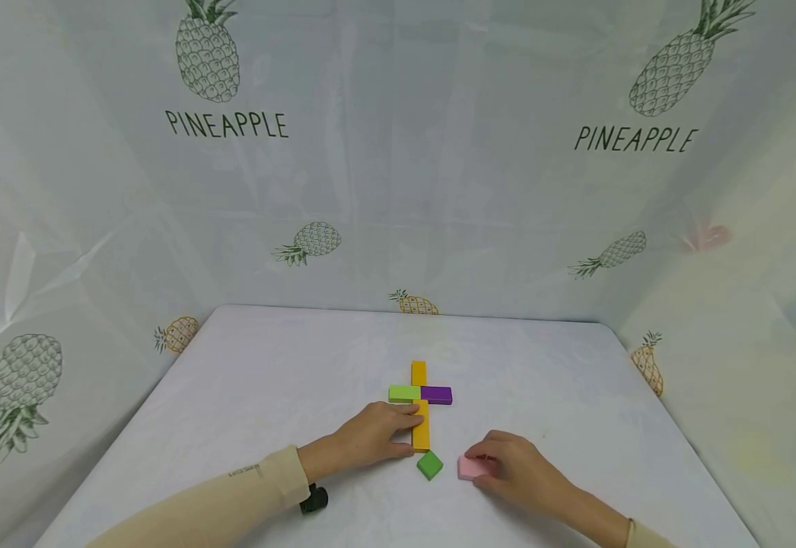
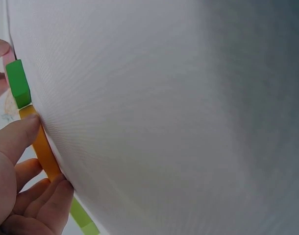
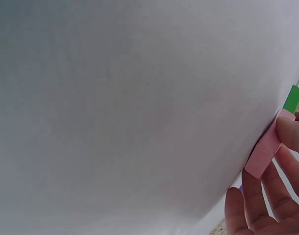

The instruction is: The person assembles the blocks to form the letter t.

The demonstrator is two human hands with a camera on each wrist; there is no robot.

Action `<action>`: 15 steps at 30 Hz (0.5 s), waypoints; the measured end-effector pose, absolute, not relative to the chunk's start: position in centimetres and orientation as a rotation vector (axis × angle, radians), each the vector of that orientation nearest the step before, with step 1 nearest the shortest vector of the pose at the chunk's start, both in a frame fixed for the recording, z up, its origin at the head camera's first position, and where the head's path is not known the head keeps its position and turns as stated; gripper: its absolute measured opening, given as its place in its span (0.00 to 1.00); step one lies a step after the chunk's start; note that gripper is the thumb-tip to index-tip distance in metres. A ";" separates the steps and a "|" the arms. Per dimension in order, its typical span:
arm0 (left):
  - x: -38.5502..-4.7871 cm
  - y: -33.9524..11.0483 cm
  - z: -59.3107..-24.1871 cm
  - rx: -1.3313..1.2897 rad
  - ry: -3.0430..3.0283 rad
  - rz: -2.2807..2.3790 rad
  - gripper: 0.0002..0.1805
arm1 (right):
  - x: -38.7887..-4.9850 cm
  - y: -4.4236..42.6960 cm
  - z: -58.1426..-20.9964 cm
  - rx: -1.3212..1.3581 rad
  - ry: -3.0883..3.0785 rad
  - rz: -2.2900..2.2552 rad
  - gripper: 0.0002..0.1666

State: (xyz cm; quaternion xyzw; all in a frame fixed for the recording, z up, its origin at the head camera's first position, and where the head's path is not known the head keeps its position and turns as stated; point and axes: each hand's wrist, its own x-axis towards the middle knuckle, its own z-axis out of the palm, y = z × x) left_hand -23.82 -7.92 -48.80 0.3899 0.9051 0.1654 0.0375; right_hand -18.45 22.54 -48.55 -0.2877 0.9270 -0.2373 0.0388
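Note:
In the head view my left hand point(image 1: 373, 435) is at a long orange block point(image 1: 421, 435), fingertips over its far part and thumb by its near end. The left wrist view shows thumb and bent fingers holding that orange block point(image 2: 45, 152). My right hand point(image 1: 524, 473) pinches a pink block point(image 1: 469, 467) on the table; in the right wrist view the thumb is on one face of the pink block point(image 3: 265, 151) and fingers are behind. Between the hands lies a green block point(image 1: 430, 465), turned cornerwise at the orange block's near end.
Beyond the left hand, a light green block point(image 1: 404, 393) and a purple block point(image 1: 437, 395) lie end to end, with another orange block point(image 1: 418, 373) behind them. A small black object point(image 1: 314, 499) is by the left sleeve. Pineapple-printed cloth point(image 1: 398, 167) hangs behind the white table point(image 1: 288, 365).

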 end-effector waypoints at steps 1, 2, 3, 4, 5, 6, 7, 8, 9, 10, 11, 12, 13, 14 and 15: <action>-23.8 -7.9 -48.8 1.197 2.776 0.509 0.32 | -18.4 22.5 -48.6 -0.877 2.840 -0.722 0.18; -23.8 -7.9 -48.8 1.198 2.775 0.510 0.32 | -18.4 22.4 -48.6 -0.877 2.838 -0.720 0.18; -23.8 -8.0 -48.8 1.198 2.775 0.510 0.32 | -18.4 22.3 -48.6 -0.881 2.836 -0.719 0.18; -23.8 -8.0 -48.8 1.198 2.775 0.511 0.32 | -18.4 22.3 -48.6 -0.889 2.836 -0.721 0.18; -23.8 -8.0 -48.8 1.198 2.775 0.510 0.32 | -18.3 22.2 -48.6 -0.907 2.837 -0.728 0.17; -23.8 -8.0 -48.8 1.197 2.775 0.509 0.32 | -18.3 22.2 -48.5 -0.923 2.837 -0.735 0.17; -23.8 -8.0 -48.8 1.195 2.775 0.508 0.32 | -18.2 22.2 -48.5 -0.938 2.835 -0.743 0.17; -23.8 -8.0 -48.8 1.193 2.777 0.507 0.32 | -18.2 22.2 -48.5 -0.950 2.834 -0.750 0.18; -23.8 -8.0 -48.8 1.192 2.779 0.506 0.32 | -18.2 22.1 -48.5 -0.956 2.832 -0.754 0.18; -23.8 -8.0 -48.8 1.191 2.780 0.505 0.32 | -18.2 22.1 -48.4 -0.957 2.828 -0.758 0.18; -23.8 -8.0 -48.8 1.190 2.781 0.506 0.32 | -18.1 22.0 -48.4 -0.957 2.823 -0.761 0.18; -23.8 -7.9 -48.8 1.189 2.782 0.506 0.32 | -18.1 22.0 -48.4 -0.957 2.821 -0.759 0.18; -23.8 -7.9 -48.8 1.188 2.783 0.507 0.32 | -18.1 21.9 -48.4 -0.955 2.818 -0.758 0.18; -23.8 -7.9 -48.8 1.189 2.783 0.508 0.32 | -18.1 21.9 -48.4 -0.959 2.816 -0.758 0.18; -23.8 -7.9 -48.8 1.191 2.783 0.508 0.32 | -18.1 21.9 -48.4 -0.965 2.815 -0.758 0.18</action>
